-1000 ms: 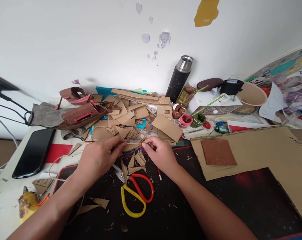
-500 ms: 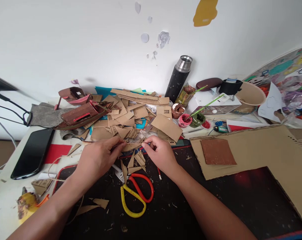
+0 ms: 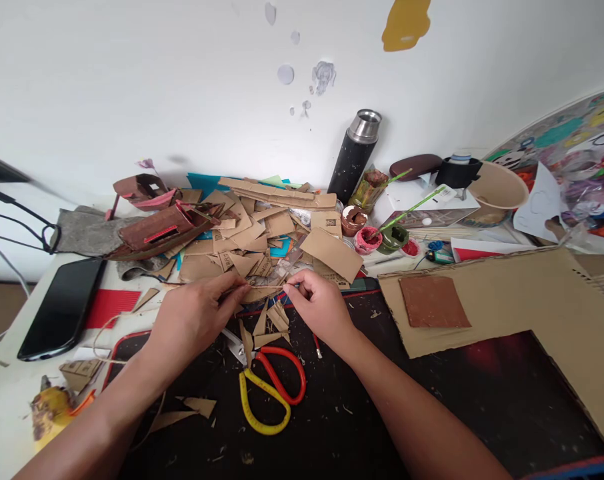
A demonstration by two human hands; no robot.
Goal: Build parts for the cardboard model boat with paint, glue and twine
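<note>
My left hand (image 3: 195, 317) and my right hand (image 3: 322, 305) meet at the near edge of a heap of cardboard scraps (image 3: 262, 230). Both pinch the ends of a thin cardboard strip (image 3: 265, 288) held level between them. Small triangular offcuts (image 3: 269, 321) lie just below the strip. Scissors with one red and one yellow handle (image 3: 269, 387) rest on the black mat (image 3: 382, 413) under my wrists.
A large cardboard sheet (image 3: 522, 300) with a brown square (image 3: 433, 302) lies right. Paint pots (image 3: 382, 239), a black flask (image 3: 355, 157) and a paper bowl (image 3: 502, 188) stand behind. A phone (image 3: 62, 307) and brown cardboard models (image 3: 157, 223) sit left.
</note>
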